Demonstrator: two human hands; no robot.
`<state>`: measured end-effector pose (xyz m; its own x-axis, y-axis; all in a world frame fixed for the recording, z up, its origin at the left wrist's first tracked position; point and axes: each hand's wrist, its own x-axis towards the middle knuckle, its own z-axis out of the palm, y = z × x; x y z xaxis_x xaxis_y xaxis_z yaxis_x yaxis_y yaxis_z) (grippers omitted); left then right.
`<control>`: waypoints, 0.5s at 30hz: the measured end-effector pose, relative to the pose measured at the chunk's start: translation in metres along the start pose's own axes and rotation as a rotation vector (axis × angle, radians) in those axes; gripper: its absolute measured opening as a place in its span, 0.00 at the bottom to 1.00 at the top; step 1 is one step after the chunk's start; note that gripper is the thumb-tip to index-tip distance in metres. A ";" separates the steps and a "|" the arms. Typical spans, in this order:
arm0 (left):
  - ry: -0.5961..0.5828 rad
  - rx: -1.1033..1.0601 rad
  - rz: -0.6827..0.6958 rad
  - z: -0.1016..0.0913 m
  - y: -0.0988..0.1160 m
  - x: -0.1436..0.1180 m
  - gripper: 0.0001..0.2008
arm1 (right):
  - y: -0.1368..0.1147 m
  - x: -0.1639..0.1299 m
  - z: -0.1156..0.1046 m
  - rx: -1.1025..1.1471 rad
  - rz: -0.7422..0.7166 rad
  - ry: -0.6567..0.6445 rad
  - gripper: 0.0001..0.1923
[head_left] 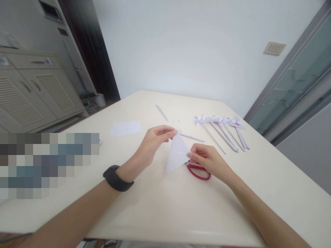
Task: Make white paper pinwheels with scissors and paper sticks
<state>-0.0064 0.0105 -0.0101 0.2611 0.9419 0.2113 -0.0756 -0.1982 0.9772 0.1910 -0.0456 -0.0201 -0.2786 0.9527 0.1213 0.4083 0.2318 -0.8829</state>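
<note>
Nearest, two bare arms on the pale table [160,213], a dark wristband [117,178] on the left one. Between the hands, a folded white paper triangle [177,155], held just above the table, long side running from top point down toward the body. Left hand [152,143] pinching the top point, fingers closed on it. Right hand [208,160] pinching the right corner, fingers closed too. Both hands about equally near. Red scissors [199,171] flat on the table under the right hand, touching or not, cannot tell. Farther off, a small white sheet [126,128], thin paper sticks [192,138], then a row of paper pinwheels [222,129].
</note>
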 end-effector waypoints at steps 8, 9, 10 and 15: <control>0.008 -0.054 0.003 0.001 -0.002 0.001 0.08 | 0.000 -0.001 -0.001 0.001 0.004 -0.004 0.13; 0.007 -0.059 0.004 0.002 -0.002 0.001 0.08 | 0.000 -0.001 -0.001 0.003 0.006 -0.006 0.13; 0.005 -0.063 0.004 0.002 -0.002 0.001 0.08 | -0.001 -0.001 -0.001 0.006 0.006 -0.008 0.13; -0.003 -0.066 0.018 0.000 -0.003 0.001 0.08 | -0.003 -0.001 -0.001 0.010 0.001 -0.002 0.13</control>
<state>-0.0056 0.0123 -0.0123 0.2615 0.9376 0.2291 -0.1438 -0.1969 0.9698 0.1907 -0.0473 -0.0171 -0.2798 0.9526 0.1193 0.4002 0.2287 -0.8874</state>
